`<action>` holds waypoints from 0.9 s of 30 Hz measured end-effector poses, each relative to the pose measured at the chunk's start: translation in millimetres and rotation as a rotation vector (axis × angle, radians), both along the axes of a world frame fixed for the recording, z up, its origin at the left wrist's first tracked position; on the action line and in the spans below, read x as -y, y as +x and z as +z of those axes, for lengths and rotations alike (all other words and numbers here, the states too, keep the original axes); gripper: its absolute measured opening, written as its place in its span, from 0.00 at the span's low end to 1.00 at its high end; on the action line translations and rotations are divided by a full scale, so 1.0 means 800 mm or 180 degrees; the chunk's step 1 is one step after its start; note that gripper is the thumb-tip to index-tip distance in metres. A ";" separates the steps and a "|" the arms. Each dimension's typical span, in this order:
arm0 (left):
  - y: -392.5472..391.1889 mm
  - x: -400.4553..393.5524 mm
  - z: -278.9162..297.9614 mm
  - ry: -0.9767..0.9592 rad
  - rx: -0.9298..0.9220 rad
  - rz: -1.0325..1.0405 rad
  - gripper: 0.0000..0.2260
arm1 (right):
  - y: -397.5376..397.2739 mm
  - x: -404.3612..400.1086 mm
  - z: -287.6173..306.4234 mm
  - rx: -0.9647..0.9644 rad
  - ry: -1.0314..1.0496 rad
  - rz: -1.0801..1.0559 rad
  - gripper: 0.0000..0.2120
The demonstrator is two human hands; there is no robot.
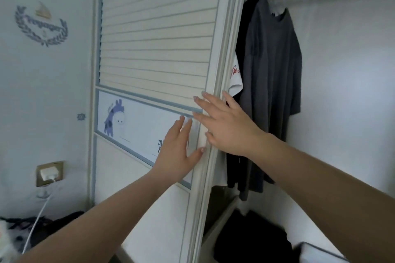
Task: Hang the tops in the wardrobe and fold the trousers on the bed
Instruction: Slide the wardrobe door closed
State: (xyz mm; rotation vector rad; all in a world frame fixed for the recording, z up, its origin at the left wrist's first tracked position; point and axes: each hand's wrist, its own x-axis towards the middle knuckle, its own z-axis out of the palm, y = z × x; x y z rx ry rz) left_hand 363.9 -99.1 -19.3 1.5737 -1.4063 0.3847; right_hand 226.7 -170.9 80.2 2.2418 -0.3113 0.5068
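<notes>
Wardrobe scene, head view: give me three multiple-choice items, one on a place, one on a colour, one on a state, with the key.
1. Where do both hands rest?
A. on the sliding door's edge
B. on a hanger
C. on the wall socket

2. What colour is the frontmost hanging top?
A. red
B. dark grey
C. yellow

3. How are the hands?
A. clenched in fists
B. gripping cloth
C. flat, fingers straight

Key: 1 A, the left hand and right hand lie against the right edge of the sliding door. 2 B, the dark grey top hangs nearest the camera in the wardrobe. 3 C, the fingers of both hands are extended against the door and hold nothing.
</notes>
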 end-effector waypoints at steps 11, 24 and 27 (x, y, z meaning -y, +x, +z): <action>0.014 0.046 -0.006 0.0370 0.0722 0.0343 0.38 | -0.002 0.012 0.026 -0.0441 -0.0873 -0.0648 0.24; -0.042 0.052 -0.002 -0.0203 0.1811 0.0275 0.32 | -0.103 0.009 0.016 -0.0262 -0.0663 -0.0747 0.26; -0.078 0.057 -0.004 -0.0301 0.1777 0.0117 0.31 | -0.141 0.002 0.016 -0.0268 -0.0586 -0.0863 0.25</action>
